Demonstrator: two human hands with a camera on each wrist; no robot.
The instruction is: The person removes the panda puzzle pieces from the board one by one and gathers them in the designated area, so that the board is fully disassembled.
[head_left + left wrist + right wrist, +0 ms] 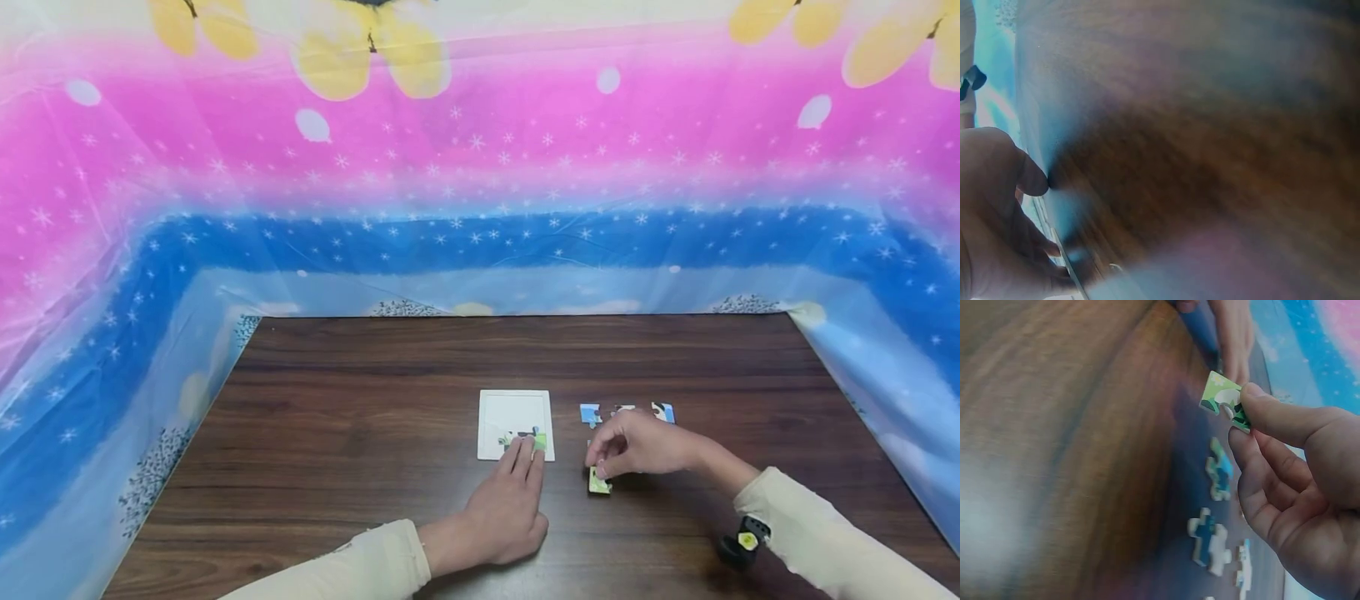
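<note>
My right hand (641, 442) pinches a jigsaw puzzle piece (1217, 392) between thumb and index finger. The piece is light green with white and dark green patches, and it is held over the table right of the puzzle frame. With its fingers extended, my left hand (504, 508) rests its fingertips on the lower part of the white puzzle frame (483, 425). Some green and black joined pieces (540, 440) lie in that frame along its bottom edge, partly hidden by the fingers. In the left wrist view, the left hand's fingers reach the frame's edge.
Loose puzzle pieces lie right of the frame, among them a blue one (590, 412) and a blue, black and white one (663, 412). The right hand partly covers others. A dark wooden table (337, 400) carries everything, with a patterned curtain (480, 183) around its far sides.
</note>
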